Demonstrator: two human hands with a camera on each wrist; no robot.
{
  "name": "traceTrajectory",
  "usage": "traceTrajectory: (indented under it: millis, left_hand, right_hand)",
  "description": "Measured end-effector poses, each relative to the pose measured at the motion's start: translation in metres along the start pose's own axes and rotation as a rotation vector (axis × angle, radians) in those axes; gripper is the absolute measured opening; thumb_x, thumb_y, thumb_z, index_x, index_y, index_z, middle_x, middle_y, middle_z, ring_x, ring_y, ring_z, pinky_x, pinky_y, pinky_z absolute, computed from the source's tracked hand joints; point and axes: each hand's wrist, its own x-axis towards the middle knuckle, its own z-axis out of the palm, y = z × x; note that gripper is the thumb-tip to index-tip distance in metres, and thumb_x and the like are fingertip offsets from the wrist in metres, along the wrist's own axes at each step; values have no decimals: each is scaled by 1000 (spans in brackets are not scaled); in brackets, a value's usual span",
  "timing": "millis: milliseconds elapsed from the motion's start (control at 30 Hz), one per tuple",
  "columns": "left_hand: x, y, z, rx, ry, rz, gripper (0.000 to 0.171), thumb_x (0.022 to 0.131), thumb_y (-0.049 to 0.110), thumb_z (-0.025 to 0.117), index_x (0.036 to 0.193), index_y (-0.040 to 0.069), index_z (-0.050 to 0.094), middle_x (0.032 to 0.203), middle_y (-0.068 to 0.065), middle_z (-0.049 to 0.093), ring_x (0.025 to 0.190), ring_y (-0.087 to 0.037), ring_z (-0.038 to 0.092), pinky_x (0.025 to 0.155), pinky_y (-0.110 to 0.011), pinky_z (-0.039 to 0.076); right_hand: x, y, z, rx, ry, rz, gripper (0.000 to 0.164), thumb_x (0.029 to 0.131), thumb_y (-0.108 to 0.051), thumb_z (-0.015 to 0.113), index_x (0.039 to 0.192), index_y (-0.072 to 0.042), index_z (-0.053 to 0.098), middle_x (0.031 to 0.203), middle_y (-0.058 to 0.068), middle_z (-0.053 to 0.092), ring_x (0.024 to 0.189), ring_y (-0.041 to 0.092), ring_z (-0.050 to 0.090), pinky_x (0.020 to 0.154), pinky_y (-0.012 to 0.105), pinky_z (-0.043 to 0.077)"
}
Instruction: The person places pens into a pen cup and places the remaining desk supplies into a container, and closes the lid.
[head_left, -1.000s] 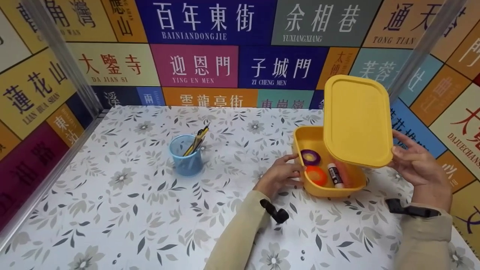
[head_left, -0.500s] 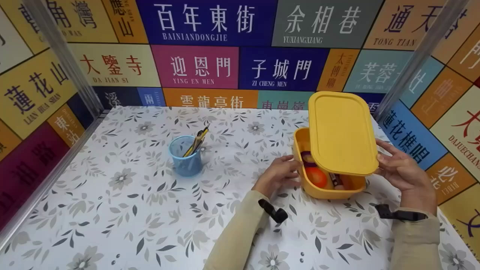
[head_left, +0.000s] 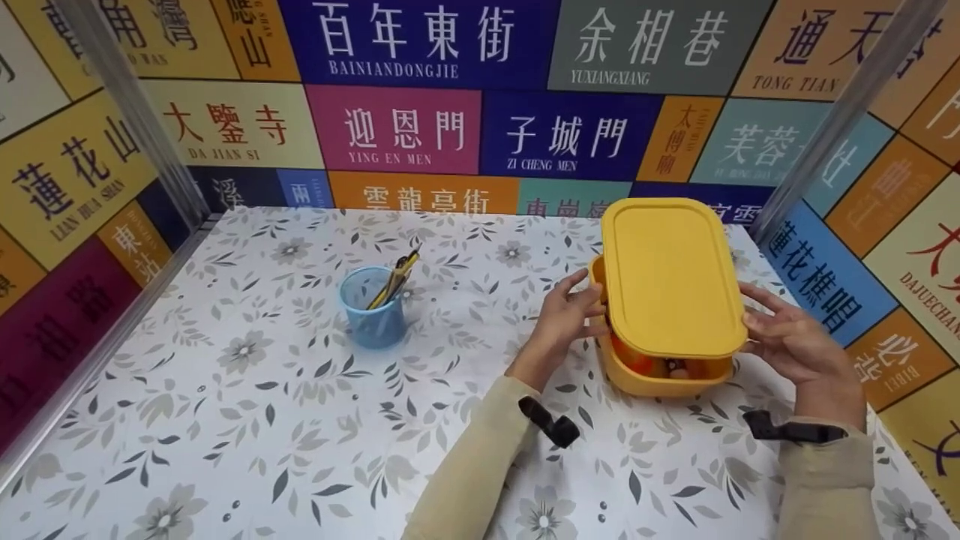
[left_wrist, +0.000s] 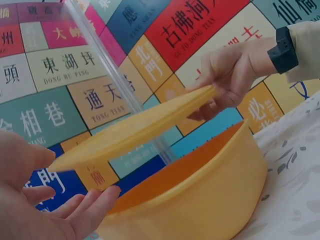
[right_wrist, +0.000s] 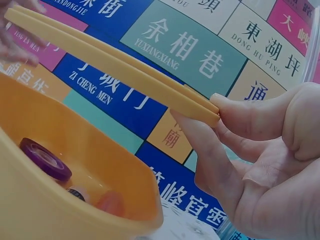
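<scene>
A yellow rectangular lid [head_left: 671, 277] is tilted above a yellow plastic box [head_left: 652, 385], with a gap along the near side. My right hand [head_left: 799, 349] pinches the lid's right edge between thumb and fingers, as the right wrist view confirms. My left hand [head_left: 559, 319] is at the lid's left edge, its fingers spread and extended; in the left wrist view, the thumb is by the lid's tip and the other fingers lie below. Inside the box are a purple roll of tape [right_wrist: 46, 160], an orange-red round item [head_left: 637, 361], and a small dark-labelled tube [head_left: 675, 367], partly hidden.
A light blue pen cup [head_left: 375, 319] holding pencils and other slim tools stands left of the box. A floral cloth [head_left: 300, 420] covers the table. Sign-patterned panels [head_left: 405, 127] enclose the back and sides, with clear posts at the corners.
My right hand has brought the lid left and down over the box, hiding most of the contents. My left hand has moved up from the box's side to the lid's left edge.
</scene>
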Motion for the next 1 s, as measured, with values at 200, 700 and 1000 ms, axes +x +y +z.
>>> traceTrajectory:
  millis: [200,700,1000]
  left_hand:
    - [-2,5,3,67,2,6,47,99,21,63,145,18,52,120,-3,69,97,-16,71,77,-34,64]
    - [-10,1,6,161,36,62,49,89,4,71,136,18,63,117,2,66,85,-14,70,63,-31,63]
    - [-10,-8,11,126,87,98,49,86,2,74,134,9,64,111,-1,66,80,-15,72,57,-30,62]
  right_hand:
    - [5,1,0,-52,-47,4,49,103,11,31,140,-12,54,126,10,70,105,24,72,86,39,63]
    - [-2,-5,8,-390,80,20,48,101,4,48,145,-16,50,123,-4,72,104,15,72,81,34,63]
    - [4,-10,16,-880,310,231,83,95,-32,69,160,-11,22,116,-27,55,103,-5,63,90,21,58]
